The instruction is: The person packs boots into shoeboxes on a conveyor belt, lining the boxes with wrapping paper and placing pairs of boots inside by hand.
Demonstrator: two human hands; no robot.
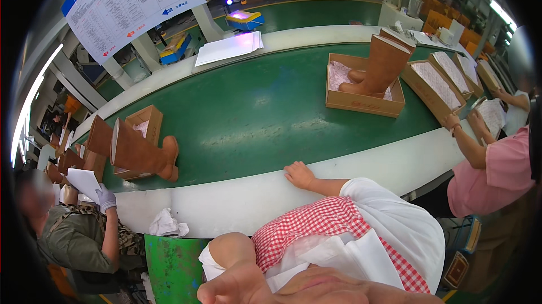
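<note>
My right hand (299,175) rests on the white ledge (248,191) where it meets the green conveyor belt (254,117), fingers spread and empty. My left arm (232,249) is bent near the lower edge, and its hand is hidden. Beyond my right hand, a pair of brown tall boots (377,64) stands in an open cardboard box (366,103) lined with patterned paper. To the left, another brown boot (141,151) lies tilted over an open box (153,126), with a second boot (100,134) beside it. Neither pair touches my hands.
A crumpled white paper (168,224) lies on the ledge, and a white paper stack (230,48) on the far rim. At left, a co-worker's gloved hand (105,198) holds a sheet. At right, a co-worker's hand (450,121) touches one of several open boxes (432,92).
</note>
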